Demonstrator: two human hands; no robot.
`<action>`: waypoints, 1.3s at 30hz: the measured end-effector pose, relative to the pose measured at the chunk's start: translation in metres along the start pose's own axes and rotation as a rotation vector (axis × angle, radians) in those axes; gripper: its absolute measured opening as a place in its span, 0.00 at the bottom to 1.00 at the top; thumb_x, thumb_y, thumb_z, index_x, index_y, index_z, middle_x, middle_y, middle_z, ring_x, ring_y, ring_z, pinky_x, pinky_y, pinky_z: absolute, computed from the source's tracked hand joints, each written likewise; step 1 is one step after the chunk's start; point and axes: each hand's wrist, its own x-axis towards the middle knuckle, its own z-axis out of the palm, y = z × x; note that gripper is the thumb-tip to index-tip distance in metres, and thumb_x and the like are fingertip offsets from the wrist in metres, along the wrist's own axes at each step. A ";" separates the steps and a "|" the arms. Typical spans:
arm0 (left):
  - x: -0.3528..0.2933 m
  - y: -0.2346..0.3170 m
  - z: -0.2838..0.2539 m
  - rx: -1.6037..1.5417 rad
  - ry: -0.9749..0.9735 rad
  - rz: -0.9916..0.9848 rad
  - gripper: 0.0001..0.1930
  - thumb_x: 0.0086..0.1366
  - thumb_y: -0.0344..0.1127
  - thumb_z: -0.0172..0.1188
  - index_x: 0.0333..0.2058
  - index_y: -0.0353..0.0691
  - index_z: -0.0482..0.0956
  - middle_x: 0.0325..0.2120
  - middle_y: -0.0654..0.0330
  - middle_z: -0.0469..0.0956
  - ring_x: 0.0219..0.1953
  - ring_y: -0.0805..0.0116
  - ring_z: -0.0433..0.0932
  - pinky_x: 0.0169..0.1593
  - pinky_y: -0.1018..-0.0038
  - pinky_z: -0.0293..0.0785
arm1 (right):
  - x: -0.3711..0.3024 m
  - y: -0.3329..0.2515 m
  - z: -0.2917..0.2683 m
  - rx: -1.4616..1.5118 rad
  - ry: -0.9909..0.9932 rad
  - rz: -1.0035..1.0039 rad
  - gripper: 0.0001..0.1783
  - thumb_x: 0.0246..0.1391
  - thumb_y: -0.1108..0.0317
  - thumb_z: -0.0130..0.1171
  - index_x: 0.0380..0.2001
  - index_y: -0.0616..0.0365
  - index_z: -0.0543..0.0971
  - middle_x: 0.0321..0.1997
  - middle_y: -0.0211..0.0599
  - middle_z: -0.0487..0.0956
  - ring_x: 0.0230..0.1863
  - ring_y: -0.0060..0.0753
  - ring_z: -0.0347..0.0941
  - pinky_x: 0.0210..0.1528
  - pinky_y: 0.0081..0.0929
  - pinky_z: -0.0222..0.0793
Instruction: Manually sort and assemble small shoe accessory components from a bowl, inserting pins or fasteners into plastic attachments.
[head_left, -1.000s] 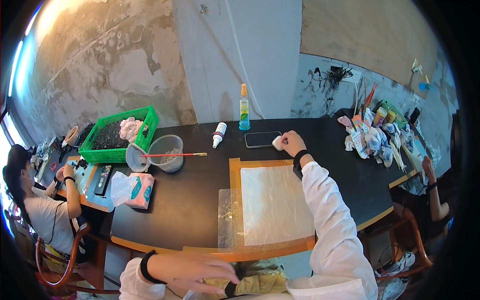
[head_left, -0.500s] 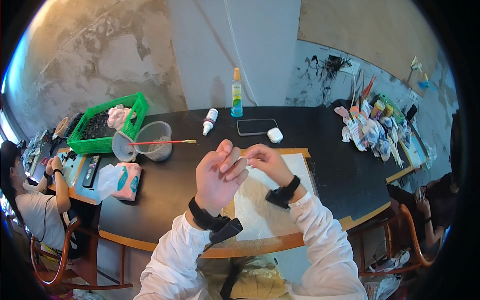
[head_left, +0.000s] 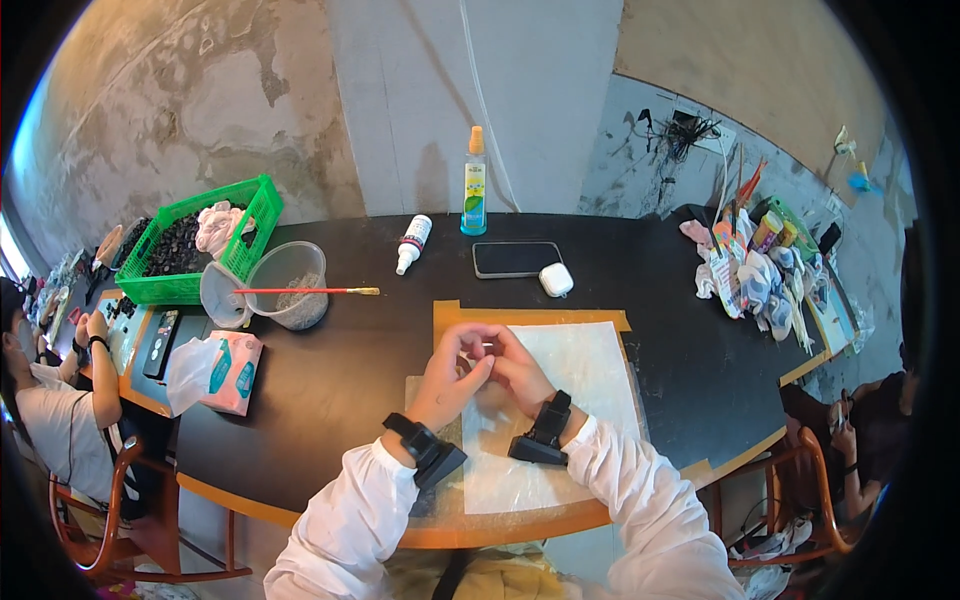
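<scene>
My left hand point(head_left: 450, 378) and my right hand point(head_left: 520, 375) meet fingertip to fingertip above a white sheet point(head_left: 555, 430) on the table. Both have curled, pinching fingers. A tiny pale sliver point(head_left: 488, 348) shows between them, too small to name; the fingers hide most of what they hold. Each wrist carries a black strap with a dark box, below white sleeves. Under the sheet lies a mat with tan edges point(head_left: 447, 315).
Beyond the hands stand a white bottle point(head_left: 413, 245), a spray bottle point(head_left: 474, 190), a phone point(head_left: 516, 260) and a white case point(head_left: 556, 280). Leftward are a brush point(head_left: 340, 291) across plastic tubs point(head_left: 300, 315), a tissue box point(head_left: 238, 375) and a green basket point(head_left: 190, 288). People sit on both sides.
My hands have come lower and closer together over the sheet. The left hand has turned from palm up, with raised fingers, to fingertips meeting the right hand's. The view has shifted slightly.
</scene>
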 end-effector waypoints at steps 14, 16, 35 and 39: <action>-0.009 0.000 0.016 0.162 -0.104 0.189 0.38 0.64 0.46 0.59 0.70 0.51 0.54 0.72 0.49 0.42 0.74 0.50 0.40 0.72 0.57 0.41 | 0.005 -0.014 0.014 0.131 -0.167 -0.179 0.54 0.57 0.37 0.51 0.74 0.52 0.39 0.79 0.41 0.40 0.79 0.39 0.27 0.76 0.41 0.22; 0.000 0.023 0.018 0.407 -0.054 0.307 0.30 0.67 0.45 0.57 0.64 0.45 0.61 0.63 0.50 0.53 0.66 0.52 0.51 0.66 0.59 0.51 | 0.000 -0.015 0.006 0.152 -0.187 -0.130 0.54 0.55 0.38 0.53 0.74 0.50 0.41 0.79 0.41 0.39 0.79 0.39 0.30 0.76 0.40 0.25; 0.005 -0.020 -0.030 0.153 -0.088 0.104 0.24 0.64 0.26 0.56 0.60 0.51 0.74 0.33 0.62 0.78 0.30 0.73 0.74 0.37 0.76 0.73 | 0.001 -0.014 0.000 0.090 -0.286 0.123 0.40 0.60 0.71 0.55 0.72 0.55 0.51 0.72 0.37 0.57 0.70 0.35 0.58 0.71 0.35 0.51; 0.025 -0.011 -0.056 -0.228 0.419 -0.107 0.10 0.71 0.37 0.55 0.45 0.38 0.73 0.35 0.60 0.77 0.21 0.77 0.76 0.24 0.83 0.73 | 0.001 -0.025 0.003 0.301 -0.065 0.110 0.40 0.60 0.73 0.54 0.71 0.53 0.49 0.68 0.39 0.60 0.63 0.38 0.67 0.62 0.34 0.64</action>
